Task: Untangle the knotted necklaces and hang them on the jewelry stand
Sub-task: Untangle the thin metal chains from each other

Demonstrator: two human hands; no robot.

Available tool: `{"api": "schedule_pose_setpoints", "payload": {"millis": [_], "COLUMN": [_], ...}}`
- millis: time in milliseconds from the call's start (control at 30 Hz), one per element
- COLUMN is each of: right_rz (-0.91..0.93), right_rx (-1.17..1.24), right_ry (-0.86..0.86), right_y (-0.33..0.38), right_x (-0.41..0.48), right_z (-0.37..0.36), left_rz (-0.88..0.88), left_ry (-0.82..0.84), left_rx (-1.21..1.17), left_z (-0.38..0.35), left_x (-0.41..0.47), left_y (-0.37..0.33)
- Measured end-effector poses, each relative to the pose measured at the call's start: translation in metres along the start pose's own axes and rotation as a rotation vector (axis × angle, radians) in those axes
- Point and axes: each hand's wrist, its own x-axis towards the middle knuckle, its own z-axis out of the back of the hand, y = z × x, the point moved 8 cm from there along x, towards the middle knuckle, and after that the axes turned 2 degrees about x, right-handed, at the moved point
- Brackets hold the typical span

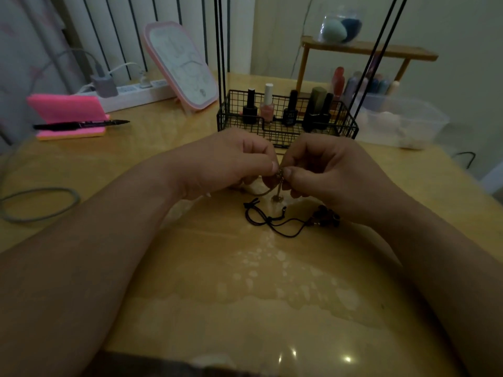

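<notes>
My left hand (228,161) and my right hand (326,170) meet above the middle of the table, and both pinch a thin metal necklace (279,186) at its knot. A small round pendant hangs from it down to the tabletop. A black cord necklace (268,219) lies loose on the table just below my hands; its dark beads (325,217) sit under my right wrist. The black wire jewelry stand (285,123) rises right behind my hands, with tall thin rods going up out of view.
Nail polish bottles (268,107) stand in the stand's basket. A pink-framed mirror (181,66) leans at the back left, near a power strip (130,91). Pink sticky notes with a black pen (81,124) lie left. A wooden shelf (367,50) and clear tub (402,121) sit back right.
</notes>
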Motion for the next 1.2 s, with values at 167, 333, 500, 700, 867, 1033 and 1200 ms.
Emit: {"api": "schedule_pose_setpoints", "payload": {"millis": [167,333,500,700,867,1033,1200], "right_rz": [-0.008,-0.031,0.008,-0.019,-0.116,-0.171,-0.225], "right_rx": [-0.003,0.007,0.075,0.127,0.353,0.555,0.618], "right_ry": [-0.087,-0.104,-0.114,-0.078,-0.066,-0.009,0.031], "right_y": [-0.003,-0.006,-0.003,-0.006,-0.015,-0.016,-0.017], "right_x": [0.001,0.003,0.003,0.004,0.006,0.007,0.006], "right_z": [0.001,0.0,0.001,-0.001,-0.003,-0.012,-0.018], "left_rz": [-0.016,-0.052,-0.003,-0.027,-0.062,-0.076,-0.07], "left_ry": [-0.072,-0.18,-0.042,0.006,-0.07,-0.055,-0.02], "left_rx": [0.023,-0.039,-0.083,-0.05,-0.097,-0.174,-0.185], "left_z": [0.004,0.012,-0.003,-0.003,0.007,0.005,-0.003], "left_x": [0.002,0.004,0.004,0.002,0.004,0.006,0.007], "left_y": [-0.001,0.001,0.0,-0.003,-0.001,0.001,0.001]}}
